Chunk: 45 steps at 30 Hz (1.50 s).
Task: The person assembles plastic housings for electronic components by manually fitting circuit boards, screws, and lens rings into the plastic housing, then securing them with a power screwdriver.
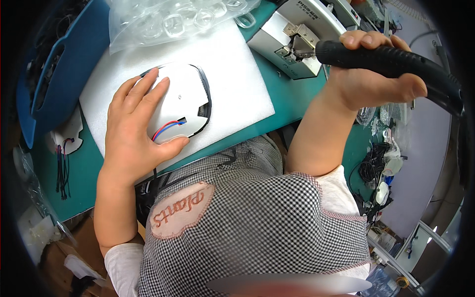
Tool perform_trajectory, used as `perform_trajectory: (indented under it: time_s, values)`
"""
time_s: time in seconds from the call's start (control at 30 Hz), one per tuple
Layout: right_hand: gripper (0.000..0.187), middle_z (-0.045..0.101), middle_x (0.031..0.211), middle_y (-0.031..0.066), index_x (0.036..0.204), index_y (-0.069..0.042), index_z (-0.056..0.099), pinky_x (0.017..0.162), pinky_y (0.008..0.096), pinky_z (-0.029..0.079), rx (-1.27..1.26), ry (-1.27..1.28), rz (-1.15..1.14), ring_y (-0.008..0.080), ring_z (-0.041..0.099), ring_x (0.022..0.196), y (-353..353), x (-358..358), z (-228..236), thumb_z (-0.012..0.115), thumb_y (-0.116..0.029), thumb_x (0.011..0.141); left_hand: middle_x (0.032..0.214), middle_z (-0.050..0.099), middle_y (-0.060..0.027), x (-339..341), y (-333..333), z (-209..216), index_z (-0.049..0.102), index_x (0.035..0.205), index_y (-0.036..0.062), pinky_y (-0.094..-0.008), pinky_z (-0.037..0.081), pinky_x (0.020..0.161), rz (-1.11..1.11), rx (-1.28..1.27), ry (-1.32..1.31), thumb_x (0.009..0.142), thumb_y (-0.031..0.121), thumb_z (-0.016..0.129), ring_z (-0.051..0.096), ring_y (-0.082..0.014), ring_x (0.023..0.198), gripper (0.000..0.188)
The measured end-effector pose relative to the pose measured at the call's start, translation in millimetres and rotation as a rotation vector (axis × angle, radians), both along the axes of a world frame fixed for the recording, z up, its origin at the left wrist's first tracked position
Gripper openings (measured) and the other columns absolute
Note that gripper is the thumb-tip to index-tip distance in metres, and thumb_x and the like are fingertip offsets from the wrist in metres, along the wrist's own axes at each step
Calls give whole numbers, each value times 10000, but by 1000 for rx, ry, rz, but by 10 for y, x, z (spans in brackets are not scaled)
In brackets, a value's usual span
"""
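Observation:
My left hand (131, 123) lies spread over the left side of a white rounded plate with a dark rim (185, 99). Its fingers rest near the far edge and the thumb at the near edge. A red and a blue wire (168, 126) come out of a small slot in the plate. Raised at the right, my right hand (366, 74) is wrapped round a black electric screwdriver (356, 57). The driver's thin tip reaches the metal pick-up part (299, 47) of a white box-shaped screw feeder (279, 42).
White foam sheet (242, 94) lies under the plate on the green table (297, 99). A clear bag of plastic parts (183, 20) sits behind it. At left stand a blue bin (69, 64) and another white plate with dark cables (69, 138). Black cables (373, 163) pile at right.

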State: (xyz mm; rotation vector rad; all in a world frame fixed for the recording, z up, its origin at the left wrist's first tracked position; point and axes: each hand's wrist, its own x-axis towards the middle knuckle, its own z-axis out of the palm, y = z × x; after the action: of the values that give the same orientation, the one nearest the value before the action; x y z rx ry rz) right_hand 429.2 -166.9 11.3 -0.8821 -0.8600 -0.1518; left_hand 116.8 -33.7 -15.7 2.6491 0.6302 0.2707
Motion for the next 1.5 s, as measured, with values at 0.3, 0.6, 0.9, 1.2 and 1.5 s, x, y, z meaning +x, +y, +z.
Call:
perform_trajectory:
  time_s: [0.3, 0.6, 0.9, 1.2, 1.5]
  values:
    - [876, 576, 618, 75, 959, -97, 580, 472, 324, 513, 1, 59, 53, 209, 566, 479, 12, 78, -179, 464, -916, 674, 1426, 491, -92, 32, 1, 5, 580, 1306, 106, -460, 365, 1068, -13, 1, -5, 510, 270, 821, 426, -358, 1288, 848]
    - [1000, 610, 716, 76, 1098, -89, 639, 511, 305, 508, -66, 68, 628, 212, 600, 550, 172, -353, -135, 428, -953, 641, 1475, 436, -136, -82, 51, -55, 513, 1377, 86, -458, 333, 1103, 12, 1, 22, 525, 432, 819, 401, -372, 1339, 970]
    - [1036, 568, 887, 74, 1278, -19, 537, 648, 337, 452, -58, -53, 1103, 192, 583, 697, 493, -1027, 33, 538, -870, 688, 1515, 332, -199, -281, 144, -45, 361, 1462, 64, -450, 295, 1143, 72, -58, 13, 461, 546, 864, 307, -380, 1403, 1220]
    - [1045, 580, 902, 81, 1307, -25, 509, 659, 355, 465, -110, -151, 1138, 209, 593, 704, 719, -1268, 21, 553, -863, 685, 1430, 431, -220, -314, 222, -337, 352, 1439, 116, -462, 334, 1118, 44, -264, -175, 499, 436, 898, 352, -396, 1375, 1133]
    - [1061, 594, 947, 115, 1352, -36, 452, 663, 384, 501, -10, -114, 1139, 241, 606, 706, 874, -1320, -174, 541, -864, 694, 1378, 482, -224, -290, 187, -326, 343, 1443, 135, -454, 371, 1091, 58, -291, -191, 521, 364, 905, 374, -397, 1360, 1104]
